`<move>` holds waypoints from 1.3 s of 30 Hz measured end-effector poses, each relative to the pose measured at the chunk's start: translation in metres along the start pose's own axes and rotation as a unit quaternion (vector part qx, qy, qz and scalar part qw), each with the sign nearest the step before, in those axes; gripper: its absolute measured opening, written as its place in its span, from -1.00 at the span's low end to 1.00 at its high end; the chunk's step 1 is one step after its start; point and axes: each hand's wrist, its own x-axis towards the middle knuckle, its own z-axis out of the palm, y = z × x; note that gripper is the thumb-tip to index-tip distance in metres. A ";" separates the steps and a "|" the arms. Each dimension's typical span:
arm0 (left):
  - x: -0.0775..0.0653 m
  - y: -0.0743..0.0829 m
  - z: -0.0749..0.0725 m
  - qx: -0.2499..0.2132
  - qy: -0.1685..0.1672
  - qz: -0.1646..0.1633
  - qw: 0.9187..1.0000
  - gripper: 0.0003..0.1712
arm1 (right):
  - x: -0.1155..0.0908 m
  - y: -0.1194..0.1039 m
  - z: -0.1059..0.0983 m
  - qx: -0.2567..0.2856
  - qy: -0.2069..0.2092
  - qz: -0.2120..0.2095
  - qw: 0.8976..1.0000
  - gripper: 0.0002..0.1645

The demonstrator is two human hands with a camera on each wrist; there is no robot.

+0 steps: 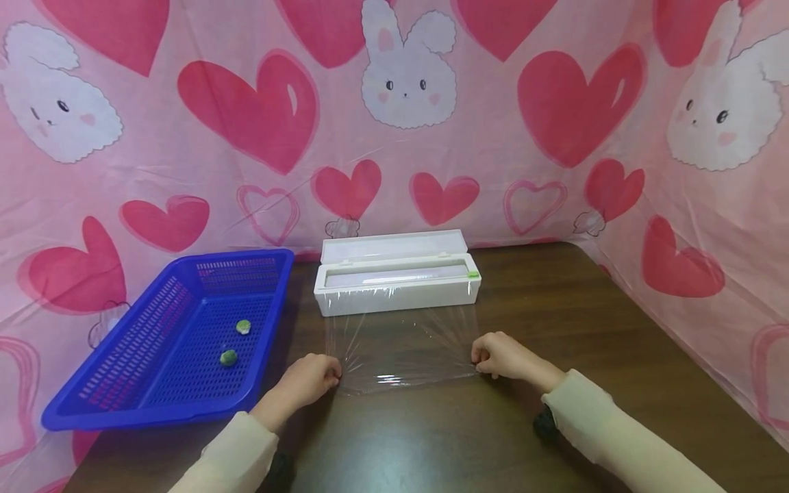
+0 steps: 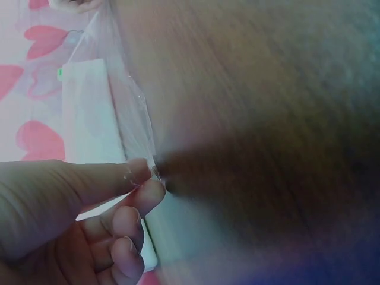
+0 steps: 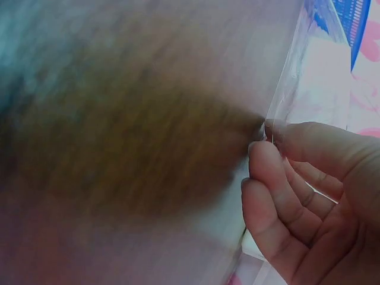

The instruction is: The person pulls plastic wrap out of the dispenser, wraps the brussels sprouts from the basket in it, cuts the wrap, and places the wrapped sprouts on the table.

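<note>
A sheet of clear plastic wrap (image 1: 403, 346) stretches from a white dispenser box (image 1: 401, 296) toward the near side of the table. My left hand (image 1: 313, 378) pinches its near left corner between thumb and forefinger, as the left wrist view shows up close. At the near right corner, my right hand (image 1: 507, 356) pinches the film between thumb and fingertips. The film hangs taut between both hands, with creases fanning from each grip. The box's lid (image 1: 394, 246) is flipped up at the back, and a small green piece (image 1: 472, 274) sits at its right end.
A blue plastic basket (image 1: 154, 415) stands to the left, holding two small green-and-white pieces, one nearer (image 1: 229, 357) and one farther (image 1: 243, 326). The brown wooden table (image 1: 542, 294) ends at a pink curtain (image 1: 474, 123) with hearts and rabbits behind and to the right.
</note>
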 end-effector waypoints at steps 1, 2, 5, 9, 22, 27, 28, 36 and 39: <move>0.000 0.000 0.000 0.000 -0.002 -0.001 1.000 -0.88 | 0.000 0.000 0.000 0.001 -0.001 0.002 1.000 -0.84; 0.000 0.000 -0.001 -0.001 -0.005 -0.001 1.000 -0.87 | 0.000 -0.001 0.000 -0.002 -0.003 0.003 1.000 -0.84; -0.001 -0.001 -0.001 -0.004 -0.013 -0.004 1.000 -0.84 | 0.000 -0.001 -0.001 -0.004 -0.010 0.012 1.000 -0.83; -0.002 -0.003 0.001 0.001 -0.017 -0.004 1.000 -0.78 | 0.000 0.001 -0.002 0.000 -0.021 0.026 0.999 -0.83; 0.000 -0.004 0.003 -0.025 -0.060 -0.038 0.997 -0.54 | 0.003 0.009 -0.003 0.053 -0.037 0.062 0.996 -0.73; 0.002 -0.005 0.002 -0.017 -0.052 -0.037 0.998 -0.56 | 0.005 0.012 -0.005 0.084 -0.051 0.076 0.992 -0.67; 0.003 -0.006 0.002 -0.016 -0.050 -0.037 0.998 -0.56 | 0.005 0.012 -0.006 0.088 -0.053 0.080 0.991 -0.65; 0.008 -0.011 -0.002 -0.006 -0.060 -0.047 0.997 -0.49 | 0.011 0.016 -0.009 0.097 -0.050 0.091 0.990 -0.58; 0.010 -0.012 -0.002 -0.003 -0.067 -0.053 0.996 -0.47 | 0.013 0.018 -0.010 0.095 -0.046 0.099 0.989 -0.58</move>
